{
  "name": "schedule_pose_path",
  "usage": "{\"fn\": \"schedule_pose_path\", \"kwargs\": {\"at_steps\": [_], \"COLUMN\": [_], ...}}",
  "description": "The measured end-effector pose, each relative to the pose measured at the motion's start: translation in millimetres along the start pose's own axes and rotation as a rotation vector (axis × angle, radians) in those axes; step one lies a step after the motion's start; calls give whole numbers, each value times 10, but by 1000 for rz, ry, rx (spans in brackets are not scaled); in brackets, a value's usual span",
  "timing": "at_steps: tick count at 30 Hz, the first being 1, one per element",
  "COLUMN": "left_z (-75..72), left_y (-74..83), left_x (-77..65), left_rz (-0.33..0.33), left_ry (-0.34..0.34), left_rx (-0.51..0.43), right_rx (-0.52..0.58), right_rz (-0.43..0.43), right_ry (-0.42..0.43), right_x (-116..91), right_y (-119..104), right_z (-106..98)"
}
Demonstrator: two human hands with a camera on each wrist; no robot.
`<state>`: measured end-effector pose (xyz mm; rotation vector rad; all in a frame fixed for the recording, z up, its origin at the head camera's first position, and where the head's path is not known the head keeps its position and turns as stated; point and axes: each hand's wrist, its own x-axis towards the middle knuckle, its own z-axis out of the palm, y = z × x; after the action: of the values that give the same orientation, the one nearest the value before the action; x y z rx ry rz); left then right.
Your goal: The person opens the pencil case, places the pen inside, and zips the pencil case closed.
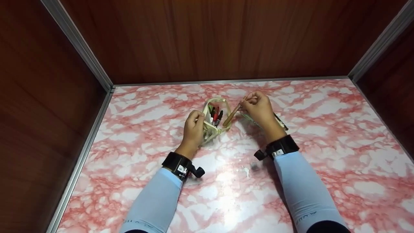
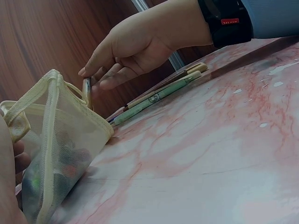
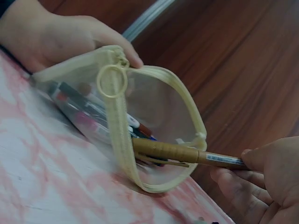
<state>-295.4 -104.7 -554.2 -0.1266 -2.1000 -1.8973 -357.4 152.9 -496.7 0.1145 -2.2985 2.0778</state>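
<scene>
Marbled tabletop [image 1: 326, 181]; right hand [image 1: 261, 109] pinches brown pen [image 3: 172, 152], end inside pouch [image 2: 50, 130] left hand [image 1: 192, 129] grips.

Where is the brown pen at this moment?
In the head view, just right of centre, the brown pen slants from the right hand down to the open mouth of the mesh pouch, which the left hand holds.

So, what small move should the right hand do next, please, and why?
Probably the right hand should slide the brown pen gently into the pouch: the pen's clip end is at the open mouth, the left hand grips the pouch's edge, and other pens sit inside.
</scene>
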Motion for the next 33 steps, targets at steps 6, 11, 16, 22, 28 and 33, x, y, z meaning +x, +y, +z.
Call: {"fn": "schedule_pose_path", "kwargs": {"at_steps": [6,11,16,22,28,33], "left_z": [5,-2,-11,-24,-24,-31], "left_y": [-25,-23,-28,-86,3,6], "left_x": [16,16,16,45,16,8], "left_rz": [20,36,53,87,19,5], "left_ry": [1,0,13,38,42,32], "left_rx": [22,35,32,-1,-28,-19], "right_rx": [-26,54,44,-83,-108,-157], "right_rz": [19,62,83,132,144,104], "right_ry": [-15,-21,-50,-197,-277,-249], "right_x": [-26,-55,-97,-138,-138,-82], "right_y": [31,57,74,82,55,8], "right_z": [92,185,297,372,328,176]}}
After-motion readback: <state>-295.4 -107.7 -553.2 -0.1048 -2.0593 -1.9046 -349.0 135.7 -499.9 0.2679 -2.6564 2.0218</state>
